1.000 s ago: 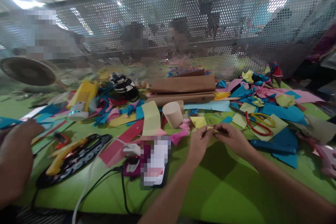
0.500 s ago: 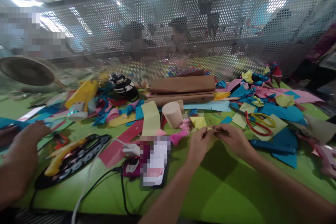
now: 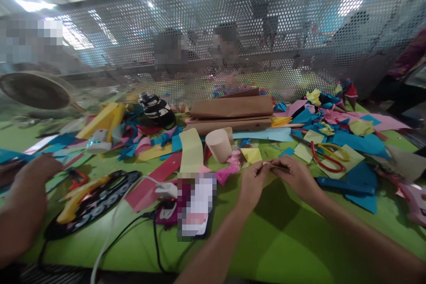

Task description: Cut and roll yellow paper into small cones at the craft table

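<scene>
pinching a small pale strip (image 3: 267, 164), apparently of paper, the left hand (image 3: 250, 180) and the right hand (image 3: 297, 175) meet nearly fingertip to fingertip above the green table (image 3: 276, 248). the left thumb and fingers grip one end; those of the right appear to grip the other. the strip lies between them, largely covered, so that its folds cannot be made out. two opposed pinches probably steady so slight a piece better than one would, and keep the work in plain sight. just beyond the left hand are a yellow sheet (image 3: 252, 155) and a bunched pink piece (image 3: 229, 171), with a pale roll (image 3: 218, 145) standing behind, perhaps left there for easy reach. near the right hand lies a long blue tool (image 3: 346, 186), its kind unclear; past it, a tool with red and yellow handles (image 3: 324, 167), perhaps scissors, rests on paper. toward the left, a phone (image 3: 201, 211) lies beside a power strip (image 3: 163, 216), into which a white charger (image 3: 167, 190) is plugged. farther left, a co-worker's hand (image 3: 28, 191) extends over scraps. at the back, folded brown sheets (image 3: 233, 107) lie before a perforated screen (image 3: 266, 60), presumably to spare the nearer surface.
</scene>
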`<state>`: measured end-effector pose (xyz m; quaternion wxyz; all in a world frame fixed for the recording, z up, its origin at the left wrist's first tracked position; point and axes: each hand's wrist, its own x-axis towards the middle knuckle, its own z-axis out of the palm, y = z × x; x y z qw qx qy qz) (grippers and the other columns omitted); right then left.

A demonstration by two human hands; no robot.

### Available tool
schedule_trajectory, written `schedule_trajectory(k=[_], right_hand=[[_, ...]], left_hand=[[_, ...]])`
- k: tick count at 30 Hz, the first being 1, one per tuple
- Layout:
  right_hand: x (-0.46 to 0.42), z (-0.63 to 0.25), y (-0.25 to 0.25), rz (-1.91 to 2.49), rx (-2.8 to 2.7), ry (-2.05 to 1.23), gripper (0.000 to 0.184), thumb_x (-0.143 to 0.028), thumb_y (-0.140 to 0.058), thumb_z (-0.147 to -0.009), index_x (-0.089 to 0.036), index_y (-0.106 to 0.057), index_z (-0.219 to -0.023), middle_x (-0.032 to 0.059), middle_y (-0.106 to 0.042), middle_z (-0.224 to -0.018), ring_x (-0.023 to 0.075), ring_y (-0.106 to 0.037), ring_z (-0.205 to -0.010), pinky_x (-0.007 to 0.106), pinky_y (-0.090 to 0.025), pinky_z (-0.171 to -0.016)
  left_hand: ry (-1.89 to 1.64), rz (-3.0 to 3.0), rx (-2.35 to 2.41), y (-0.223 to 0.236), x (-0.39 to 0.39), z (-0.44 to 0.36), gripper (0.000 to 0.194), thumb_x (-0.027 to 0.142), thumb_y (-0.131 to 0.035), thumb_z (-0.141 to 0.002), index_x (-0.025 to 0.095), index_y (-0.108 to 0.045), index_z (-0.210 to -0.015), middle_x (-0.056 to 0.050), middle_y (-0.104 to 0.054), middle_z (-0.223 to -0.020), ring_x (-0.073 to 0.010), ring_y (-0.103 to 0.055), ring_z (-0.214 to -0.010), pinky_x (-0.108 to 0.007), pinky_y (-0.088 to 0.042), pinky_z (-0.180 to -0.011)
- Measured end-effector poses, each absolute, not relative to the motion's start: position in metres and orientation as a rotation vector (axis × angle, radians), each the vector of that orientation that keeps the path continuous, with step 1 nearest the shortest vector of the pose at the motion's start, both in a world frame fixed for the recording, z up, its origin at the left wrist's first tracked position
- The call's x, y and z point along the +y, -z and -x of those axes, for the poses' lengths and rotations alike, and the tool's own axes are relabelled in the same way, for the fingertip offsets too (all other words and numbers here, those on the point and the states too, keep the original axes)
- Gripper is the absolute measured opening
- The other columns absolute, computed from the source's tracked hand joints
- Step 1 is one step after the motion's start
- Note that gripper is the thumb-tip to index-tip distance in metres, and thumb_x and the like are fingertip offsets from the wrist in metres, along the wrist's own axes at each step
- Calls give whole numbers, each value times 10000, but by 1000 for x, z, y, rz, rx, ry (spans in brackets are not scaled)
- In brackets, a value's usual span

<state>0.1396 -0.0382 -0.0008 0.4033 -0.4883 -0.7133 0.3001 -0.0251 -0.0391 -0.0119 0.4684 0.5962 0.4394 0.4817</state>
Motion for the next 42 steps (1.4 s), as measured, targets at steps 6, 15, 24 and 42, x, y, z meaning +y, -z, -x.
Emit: schedule_trajectory(k=[6, 15, 24, 42], right_hand=[[-34, -150, 0, 1314, -1671, -863, 163, -359, -708, -829, -201, -667, -825, 9, -688, -754, 181, -622, -695, 290, -455, -650], [-25, -169, -18, 1258, -1541, -965, 261, -443, -742, -775, -194, -690, -835, 11, -663, -747, 163, -575, -689, 280, -448, -640], [-29, -168, -23, 1228, -1524, -1115, 372, -530, -672, -832, -213, -704, -1026, 47, -707, -986, 211, -612, -913, 301, -461, -784], [-30, -161, -15, 1261, -1815, -871, 316, -493, -595, -899, -206, -716, -844, 21, -697, -803, 193, -610, -762, 291, -432, -690]], left_hand=[[-1208, -1392, 1190, 4, -40, 30, 311, 387, -555, -932, 172, -767, -1005, -40, -734, -898, -194, -635, -883, -269, -464, -800], [-1341, -1156, 1165, 6, -34, 37, 325, 453, -633, -877, 159, -757, -942, -52, -713, -888, -182, -612, -860, -260, -465, -772], [-1327, -1235, 1189, 7, -34, 38, 333, 450, -617, -899, 171, -767, -1003, -66, -730, -944, -186, -626, -877, -269, -474, -791], [-1234, -1454, 1166, 4, -37, 38, 280, 372, -579, -929, 185, -773, -1006, -52, -741, -914, -202, -644, -880, -280, -465, -795]])
